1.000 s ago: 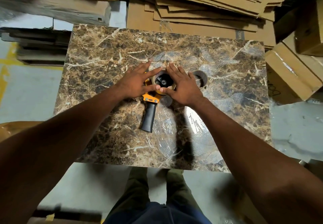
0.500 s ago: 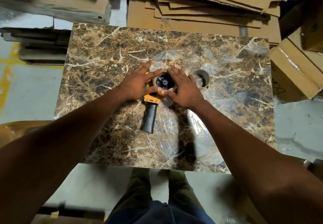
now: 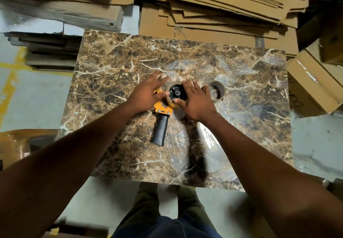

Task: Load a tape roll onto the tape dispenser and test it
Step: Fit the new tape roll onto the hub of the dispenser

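An orange tape dispenser (image 3: 163, 108) with a black handle (image 3: 160, 130) lies flat on the marble table (image 3: 115, 66). A clear tape roll (image 3: 171, 103) sits around its black hub (image 3: 176, 93). My left hand (image 3: 147, 93) rests flat on the dispenser's left side, fingers spread. On the roll's right side lies my right hand (image 3: 196, 101), its thumb pressing the roll's near edge and its fingers covering the roll's right half. An empty brown cardboard core (image 3: 216, 92) lies on the table just right of my right hand.
Flattened cardboard sheets (image 3: 232, 5) are stacked behind the table. Cardboard boxes (image 3: 311, 81) stand to the right. Crumpled clear film (image 3: 178, 141) lies on the table near the handle. My legs show below the table's near edge.
My left thumb has lifted off the roll and the left fingers have spread and shifted slightly left. The right hand stays pressed on the roll.
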A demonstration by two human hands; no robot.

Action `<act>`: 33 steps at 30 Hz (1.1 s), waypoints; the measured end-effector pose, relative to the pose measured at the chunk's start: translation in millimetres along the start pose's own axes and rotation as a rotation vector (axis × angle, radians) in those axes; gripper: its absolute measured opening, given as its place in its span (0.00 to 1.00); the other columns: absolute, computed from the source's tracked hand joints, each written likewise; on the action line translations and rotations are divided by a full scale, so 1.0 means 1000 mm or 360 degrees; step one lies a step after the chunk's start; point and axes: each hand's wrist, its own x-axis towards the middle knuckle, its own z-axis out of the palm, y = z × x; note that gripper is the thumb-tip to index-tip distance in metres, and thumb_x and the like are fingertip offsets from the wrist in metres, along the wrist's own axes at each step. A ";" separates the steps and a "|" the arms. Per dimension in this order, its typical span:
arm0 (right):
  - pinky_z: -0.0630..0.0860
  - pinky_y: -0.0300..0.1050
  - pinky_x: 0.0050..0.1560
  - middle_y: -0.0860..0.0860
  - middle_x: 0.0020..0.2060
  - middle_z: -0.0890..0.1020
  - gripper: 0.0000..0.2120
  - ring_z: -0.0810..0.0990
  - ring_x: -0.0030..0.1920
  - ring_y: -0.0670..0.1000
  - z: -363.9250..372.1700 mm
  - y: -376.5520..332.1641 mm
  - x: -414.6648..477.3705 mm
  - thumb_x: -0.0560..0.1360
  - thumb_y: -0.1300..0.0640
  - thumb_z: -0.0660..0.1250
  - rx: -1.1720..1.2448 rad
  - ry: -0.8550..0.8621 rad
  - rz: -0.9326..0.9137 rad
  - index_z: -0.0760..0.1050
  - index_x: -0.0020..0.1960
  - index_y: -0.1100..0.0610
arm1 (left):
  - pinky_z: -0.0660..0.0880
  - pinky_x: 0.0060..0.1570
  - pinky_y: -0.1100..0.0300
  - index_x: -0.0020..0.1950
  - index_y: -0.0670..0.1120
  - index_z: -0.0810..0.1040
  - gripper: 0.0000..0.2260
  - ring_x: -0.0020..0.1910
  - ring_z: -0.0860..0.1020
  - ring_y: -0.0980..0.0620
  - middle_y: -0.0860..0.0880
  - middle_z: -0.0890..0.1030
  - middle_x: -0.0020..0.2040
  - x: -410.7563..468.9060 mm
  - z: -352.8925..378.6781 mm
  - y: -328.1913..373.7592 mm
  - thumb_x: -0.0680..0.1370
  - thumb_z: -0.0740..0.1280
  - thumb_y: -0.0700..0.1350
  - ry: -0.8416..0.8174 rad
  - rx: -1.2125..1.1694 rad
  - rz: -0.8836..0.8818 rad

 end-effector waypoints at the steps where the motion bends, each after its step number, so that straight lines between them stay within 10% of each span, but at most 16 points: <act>1: 0.45 0.68 0.79 0.54 0.83 0.57 0.37 0.51 0.83 0.56 -0.003 -0.002 -0.001 0.83 0.33 0.47 0.0015 0.0023 0.0010 0.51 0.84 0.56 | 0.62 0.79 0.45 0.82 0.60 0.68 0.25 0.83 0.61 0.42 0.47 0.58 0.87 -0.008 -0.001 -0.002 0.84 0.67 0.57 0.0153 -0.0180 -0.0074; 4: 0.47 0.69 0.78 0.58 0.74 0.73 0.26 0.60 0.81 0.57 -0.011 -0.003 -0.006 0.86 0.45 0.52 0.0013 0.0156 0.0031 0.63 0.79 0.58 | 0.69 0.76 0.47 0.69 0.50 0.83 0.14 0.78 0.70 0.42 0.44 0.68 0.82 -0.033 0.002 -0.007 0.84 0.68 0.46 0.0486 -0.0249 -0.0191; 8: 0.53 0.67 0.77 0.58 0.60 0.84 0.20 0.71 0.74 0.57 -0.013 -0.004 -0.013 0.79 0.53 0.65 -0.0145 0.0197 0.0110 0.75 0.69 0.58 | 0.56 0.80 0.34 0.49 0.51 0.87 0.05 0.84 0.59 0.41 0.47 0.58 0.87 -0.046 0.016 -0.005 0.78 0.72 0.50 0.0410 -0.0081 -0.0133; 11: 0.60 0.65 0.75 0.57 0.54 0.85 0.15 0.76 0.68 0.59 -0.010 -0.007 -0.014 0.81 0.49 0.63 -0.0216 0.0309 0.0146 0.78 0.61 0.57 | 0.48 0.81 0.33 0.50 0.55 0.87 0.11 0.86 0.53 0.41 0.48 0.49 0.88 -0.045 0.028 0.005 0.76 0.73 0.60 0.0303 0.0177 -0.0105; 22: 0.52 0.69 0.77 0.53 0.77 0.70 0.41 0.60 0.80 0.58 -0.011 -0.010 -0.001 0.76 0.31 0.64 -0.0160 0.0188 -0.0099 0.63 0.80 0.54 | 0.48 0.81 0.34 0.54 0.56 0.88 0.27 0.86 0.50 0.43 0.51 0.44 0.88 -0.022 0.031 0.033 0.71 0.70 0.76 0.0168 0.0250 -0.0432; 33: 0.55 0.66 0.77 0.56 0.67 0.79 0.43 0.71 0.73 0.60 -0.019 -0.026 0.010 0.71 0.36 0.74 -0.0235 0.0144 -0.0124 0.63 0.79 0.50 | 0.50 0.81 0.34 0.49 0.52 0.89 0.07 0.86 0.51 0.43 0.54 0.47 0.88 -0.017 0.023 0.036 0.77 0.77 0.53 0.0098 0.0232 -0.0414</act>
